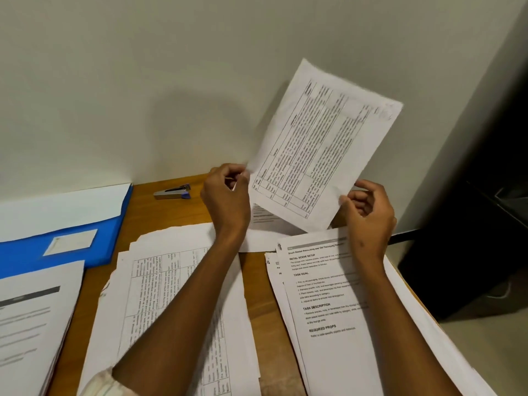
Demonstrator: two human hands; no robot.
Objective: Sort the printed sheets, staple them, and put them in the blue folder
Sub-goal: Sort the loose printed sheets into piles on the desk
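A printed sheet [320, 150] is held raised above the bench [254, 270], pinched at its lower corners by the left hand [227, 192] and right hand [368, 207], fingers clamped (presumably for reading before sorting). The blue folder [71, 235] lies open far left, the stapler [172, 192] just beside it.
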